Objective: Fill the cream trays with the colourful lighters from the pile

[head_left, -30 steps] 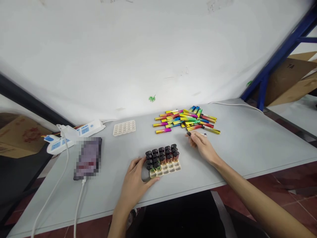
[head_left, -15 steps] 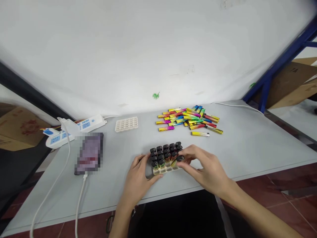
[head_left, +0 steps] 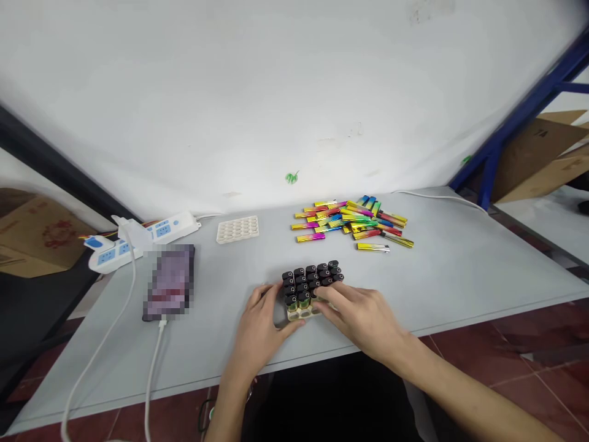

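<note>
A white holed tray (head_left: 294,315) stands near the table's front edge, filled with rows of upright lighters (head_left: 301,286) with black tops; part of its front row of holes shows. My left hand (head_left: 260,328) grips the tray's left side, fingers at the back corner and thumb along the front. Over the tray's right front, my right hand (head_left: 359,310) pinches the black top of a lighter (head_left: 315,294) standing in a hole beside the others. My fingers hide most of that lighter and the tray's right end.
Behind the tray lies a pile of shiny multicoloured lighter sleeves (head_left: 350,220). A second white holed tray (head_left: 238,229) rests near the wall. On the left are a blurred phone (head_left: 170,282) with a white cable and a power strip (head_left: 172,228). Cardboard boxes (head_left: 538,159) stand at both sides.
My right hand has moved left and down, bringing the tilted lighter from the tray's right side into the front row. My left hand keeps its hold on the tray.
</note>
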`<state>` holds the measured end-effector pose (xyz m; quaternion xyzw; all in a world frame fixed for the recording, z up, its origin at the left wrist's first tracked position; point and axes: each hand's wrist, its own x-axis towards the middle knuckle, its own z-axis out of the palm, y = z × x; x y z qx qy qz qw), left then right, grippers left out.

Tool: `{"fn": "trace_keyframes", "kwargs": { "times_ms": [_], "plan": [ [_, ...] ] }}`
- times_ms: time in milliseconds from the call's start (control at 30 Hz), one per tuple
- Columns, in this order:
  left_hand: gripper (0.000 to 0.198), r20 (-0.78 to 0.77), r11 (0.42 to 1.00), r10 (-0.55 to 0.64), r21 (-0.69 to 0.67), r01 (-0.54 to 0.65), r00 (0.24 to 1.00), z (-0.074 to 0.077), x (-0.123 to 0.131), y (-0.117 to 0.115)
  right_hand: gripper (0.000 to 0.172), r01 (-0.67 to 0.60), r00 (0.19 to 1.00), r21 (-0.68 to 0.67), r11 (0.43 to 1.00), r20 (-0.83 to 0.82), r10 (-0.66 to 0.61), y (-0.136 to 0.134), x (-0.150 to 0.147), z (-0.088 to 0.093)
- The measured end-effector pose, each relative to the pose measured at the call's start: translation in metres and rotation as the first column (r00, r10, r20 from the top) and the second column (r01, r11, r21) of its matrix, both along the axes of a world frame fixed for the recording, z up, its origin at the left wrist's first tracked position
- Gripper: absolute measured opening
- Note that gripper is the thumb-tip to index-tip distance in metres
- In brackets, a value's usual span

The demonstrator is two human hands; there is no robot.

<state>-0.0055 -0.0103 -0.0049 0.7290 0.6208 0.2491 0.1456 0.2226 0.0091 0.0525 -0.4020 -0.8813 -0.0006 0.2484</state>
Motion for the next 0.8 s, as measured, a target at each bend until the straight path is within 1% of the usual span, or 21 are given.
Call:
{"fn": "trace_keyframes", "kwargs": {
  "times_ms": [67, 100, 167, 200, 233, 267, 300, 367, 433, 500, 567, 633, 700, 733, 800],
  "plan": [
    [0.077, -0.013, 1.000, 0.008, -0.012, -0.009, 1.000, 0.001, 0.000, 0.000, 0.020, 0.036, 0.998, 0.018, 0.999, -0.055, -0.035, 0.004, 0.005, 0.005],
    [0.077, -0.020, 1.000, 0.013, -0.018, -0.013, 1.000, 0.001, 0.000, 0.000, 0.021, 0.085, 0.993, 0.019, 0.996, -0.082, -0.083, 0.008, 0.011, 0.006],
    [0.075, -0.029, 1.000, 0.014, -0.026, -0.015, 0.999, 0.002, 0.000, 0.000, 0.023, 0.251, 0.963, 0.008, 0.968, -0.104, -0.249, 0.023, 0.028, 0.003],
    [0.075, -0.031, 1.000, 0.013, -0.027, -0.014, 0.999, 0.002, 0.000, 0.000, 0.024, 0.355, 0.931, -0.002, 0.935, -0.096, -0.353, 0.033, 0.039, 0.000],
    [0.074, -0.031, 1.000, 0.013, -0.027, -0.014, 0.999, 0.002, 0.000, 0.000, 0.024, 0.452, 0.890, -0.007, 0.892, -0.070, -0.451, 0.044, 0.052, -0.006],
    [0.074, -0.031, 1.000, 0.014, -0.026, -0.015, 0.999, 0.002, 0.000, 0.000, 0.024, 0.512, 0.859, 0.005, 0.859, -0.021, -0.511, 0.055, 0.066, -0.012],
    [0.074, -0.029, 1.000, 0.016, -0.024, -0.017, 0.999, 0.002, 0.000, 0.000, 0.025, 0.553, 0.832, 0.029, 0.833, 0.040, -0.553, 0.065, 0.080, -0.020],
    [0.074, -0.025, 1.000, 0.017, -0.024, -0.018, 1.000, 0.002, 0.000, 0.000, 0.031, 0.584, 0.798, 0.030, 0.811, 0.166, -0.580, 0.083, 0.105, -0.035],
    [0.075, -0.025, 0.999, 0.019, -0.031, -0.020, 1.000, 0.002, 0.000, 0.000, 0.030, 0.574, 0.800, -0.005, 0.819, 0.214, -0.560, 0.093, 0.123, -0.046],
    [0.076, -0.029, 0.999, 0.024, -0.039, -0.025, 0.999, 0.002, 0.000, 0.000, 0.027, 0.519, 0.842, -0.054, 0.853, 0.201, -0.500, 0.096, 0.132, -0.050],
    [0.075, -0.035, 0.999, 0.030, -0.043, -0.032, 0.999, 0.002, 0.000, 0.000, 0.024, 0.448, 0.893, -0.127, 0.885, 0.110, -0.436, 0.094, 0.132, -0.047],
    [0.076, -0.038, 0.998, 0.035, -0.045, -0.037, 0.999, 0.002, 0.000, 0.000, 0.025, 0.367, 0.916, -0.246, 0.897, -0.068, -0.394, 0.092, 0.126, -0.037],
    [0.077, -0.038, 0.998, 0.036, -0.045, -0.038, 0.999, 0.002, 0.000, 0.000, 0.029, 0.256, 0.879, -0.404, 0.878, -0.282, -0.385, 0.090, 0.116, -0.025],
    [0.077, -0.037, 0.998, 0.035, -0.044, -0.037, 0.999, 0.002, 0.000, 0.000, 0.031, 0.185, 0.840, -0.480, 0.857, -0.375, -0.392, 0.089, 0.111, -0.019],
    [0.076, -0.034, 0.999, 0.033, -0.043, -0.034, 0.999, 0.002, 0.000, 0.000, 0.036, 0.030, 0.734, -0.587, 0.809, -0.537, -0.417, 0.091, 0.098, -0.010]
  ]
}}
